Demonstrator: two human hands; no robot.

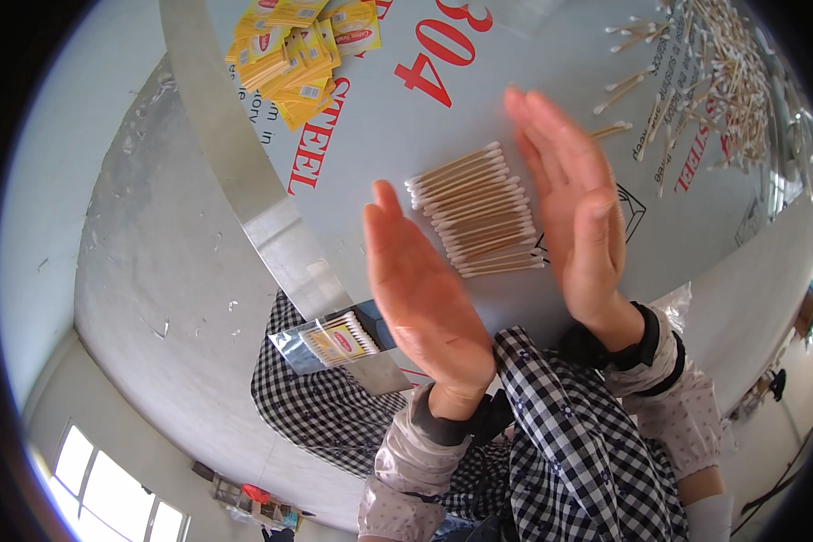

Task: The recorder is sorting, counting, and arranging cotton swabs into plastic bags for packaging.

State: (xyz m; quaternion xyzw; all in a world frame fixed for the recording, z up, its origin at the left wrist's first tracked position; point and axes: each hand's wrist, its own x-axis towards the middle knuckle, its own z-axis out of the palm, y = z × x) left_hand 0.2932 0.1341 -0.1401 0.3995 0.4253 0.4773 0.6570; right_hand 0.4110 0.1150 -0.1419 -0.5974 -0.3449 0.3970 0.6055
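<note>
A row of cotton swabs (479,212) with wooden sticks lies side by side on the grey table, between my two palms. My left hand (425,285) stands on edge at the left of the row, its fingers straight and nothing in them. On the other side, my right hand (574,194) is held the same way, fingers stretched out, thumb raised, slightly blurred at the tips. Whether either palm touches the swab ends I cannot tell. Close to my left wrist, a clear packet (341,339) of swabs with a yellow card lies at the table's near edge.
A heap of loose cotton swabs (718,86) spreads over the far right, with a few strays nearer my right hand. Yellow printed cards (298,59) are piled at the far left. A metal edge strip (289,244) borders the table's left side. A checked cloth covers my lap.
</note>
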